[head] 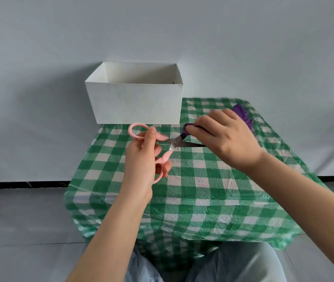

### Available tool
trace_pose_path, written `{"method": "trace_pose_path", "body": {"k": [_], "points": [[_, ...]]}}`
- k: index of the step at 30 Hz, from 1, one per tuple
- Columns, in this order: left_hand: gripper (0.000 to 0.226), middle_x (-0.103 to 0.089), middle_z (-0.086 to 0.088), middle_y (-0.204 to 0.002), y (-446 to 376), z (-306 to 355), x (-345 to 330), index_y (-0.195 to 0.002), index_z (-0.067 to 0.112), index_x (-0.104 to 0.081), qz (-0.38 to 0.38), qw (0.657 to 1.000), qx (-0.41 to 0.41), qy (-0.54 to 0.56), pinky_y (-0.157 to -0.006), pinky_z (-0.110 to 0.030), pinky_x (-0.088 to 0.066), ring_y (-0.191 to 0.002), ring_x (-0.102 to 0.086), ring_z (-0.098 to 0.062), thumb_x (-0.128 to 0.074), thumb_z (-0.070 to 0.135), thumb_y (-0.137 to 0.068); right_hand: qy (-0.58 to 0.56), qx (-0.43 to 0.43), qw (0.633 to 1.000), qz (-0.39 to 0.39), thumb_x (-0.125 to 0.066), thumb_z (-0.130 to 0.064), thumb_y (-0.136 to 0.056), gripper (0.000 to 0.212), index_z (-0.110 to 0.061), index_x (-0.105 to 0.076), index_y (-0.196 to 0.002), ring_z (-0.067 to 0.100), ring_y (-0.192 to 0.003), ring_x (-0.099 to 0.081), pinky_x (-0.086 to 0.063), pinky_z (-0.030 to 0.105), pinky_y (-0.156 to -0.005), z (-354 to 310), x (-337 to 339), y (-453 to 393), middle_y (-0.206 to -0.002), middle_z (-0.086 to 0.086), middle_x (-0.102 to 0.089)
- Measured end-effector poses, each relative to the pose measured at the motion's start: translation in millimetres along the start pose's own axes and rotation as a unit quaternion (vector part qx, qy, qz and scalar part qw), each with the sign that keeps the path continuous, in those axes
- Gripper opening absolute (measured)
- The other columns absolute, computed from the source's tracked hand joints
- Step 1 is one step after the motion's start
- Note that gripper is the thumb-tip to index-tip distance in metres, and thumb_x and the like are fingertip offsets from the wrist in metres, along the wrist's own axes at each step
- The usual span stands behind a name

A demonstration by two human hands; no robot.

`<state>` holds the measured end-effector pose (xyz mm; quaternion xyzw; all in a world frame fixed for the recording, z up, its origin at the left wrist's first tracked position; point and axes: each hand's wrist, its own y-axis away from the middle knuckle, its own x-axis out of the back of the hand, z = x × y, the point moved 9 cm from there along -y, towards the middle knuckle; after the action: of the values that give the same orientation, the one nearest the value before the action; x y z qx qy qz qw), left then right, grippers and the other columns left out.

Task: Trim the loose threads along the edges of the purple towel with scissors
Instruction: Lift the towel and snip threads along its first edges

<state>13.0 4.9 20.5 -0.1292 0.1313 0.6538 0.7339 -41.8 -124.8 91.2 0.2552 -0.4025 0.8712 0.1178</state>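
Note:
My left hand [143,157] holds pink-handled scissors [174,142], thumb through the upper loop and fingers through the lower one. The steel blades are spread apart and point right. My right hand [223,137] grips the purple towel [243,116], bunched up under the palm. A fold of the towel pokes out past my fingertips and sits between the blades, near the pivot. More of the towel shows behind my right hand at the far right of the table.
A small table with a green-and-white checked cloth [192,192] carries an open white box [135,102] at its far left corner, against a pale wall. Tiny white specks lie on the cloth near the scissors. My knees show below the table's near edge.

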Motion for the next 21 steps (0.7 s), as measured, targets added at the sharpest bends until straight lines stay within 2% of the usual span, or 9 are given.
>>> {"method": "trace_pose_path", "body": {"k": [4, 7, 11, 14, 18, 21], "points": [[0.033, -0.029, 0.001, -0.057, -1, 2, 4, -0.079, 0.009, -0.061, 0.009, 1.000, 0.000, -0.021, -0.037, -0.023, -0.038, -0.041, -0.030, -0.014, -0.049, 0.034, -0.097, 0.007, -0.034, 0.999, 0.015, -0.061, 0.000, -0.093, 0.013, -0.006, -0.071, -0.099, 0.027, -0.070, -0.056, -0.039, 0.035, -0.062, 16, 8, 2, -0.086, 0.009, -0.064], [0.035, -0.030, 0.002, -0.053, 0, 3, 3, -0.078, 0.008, -0.060, 0.006, 0.999, -0.008, -0.032, -0.037, -0.024, -0.036, -0.036, -0.032, -0.014, -0.048, 0.033, -0.098, -0.001, 0.021, 0.999, 0.037, -0.055, -0.005, -0.098, 0.018, -0.006, -0.073, -0.099, 0.025, -0.069, -0.058, -0.041, 0.035, -0.061, -8, 16, -4, -0.088, 0.009, -0.068], [0.034, -0.025, 0.000, -0.055, 1, 0, 3, -0.075, 0.008, -0.059, -0.001, 1.000, 0.012, 0.006, -0.036, -0.022, -0.032, -0.044, -0.024, -0.016, -0.048, 0.032, -0.098, -0.040, 0.049, 0.998, 0.009, -0.046, -0.005, -0.103, 0.026, -0.006, -0.071, -0.111, 0.025, -0.079, -0.057, -0.042, 0.035, -0.070, -17, 6, 1, -0.100, 0.011, -0.069], [0.034, -0.026, 0.001, -0.055, 1, -3, 5, -0.075, 0.009, -0.059, -0.008, 0.999, 0.035, 0.024, -0.036, -0.021, -0.030, -0.050, -0.021, -0.019, -0.049, 0.033, -0.097, -0.040, 0.046, 0.998, -0.015, -0.050, -0.002, -0.100, 0.027, -0.006, -0.067, -0.120, 0.026, -0.088, -0.055, -0.042, 0.036, -0.076, -1, -5, 12, -0.107, 0.012, -0.067], [0.033, -0.029, 0.002, -0.054, 1, -5, 8, -0.076, 0.012, -0.061, -0.004, 0.998, 0.053, 0.026, -0.036, -0.021, -0.033, -0.049, -0.026, -0.019, -0.050, 0.035, -0.096, -0.014, 0.012, 0.999, -0.048, -0.054, 0.000, -0.097, 0.026, -0.006, -0.067, -0.118, 0.029, -0.092, -0.055, -0.043, 0.040, -0.076, 27, -18, 30, -0.108, 0.013, -0.065], [0.033, -0.031, 0.001, -0.055, -2, -1, 8, -0.074, 0.013, -0.062, -0.001, 0.999, 0.040, 0.009, -0.035, -0.021, -0.034, -0.047, -0.030, -0.019, -0.051, 0.036, -0.095, -0.018, -0.087, 0.996, 0.006, -0.062, -0.004, -0.095, 0.023, -0.008, -0.070, -0.116, 0.028, -0.091, -0.050, -0.045, 0.042, -0.073, 41, -6, 32, -0.105, 0.014, -0.066]]}}
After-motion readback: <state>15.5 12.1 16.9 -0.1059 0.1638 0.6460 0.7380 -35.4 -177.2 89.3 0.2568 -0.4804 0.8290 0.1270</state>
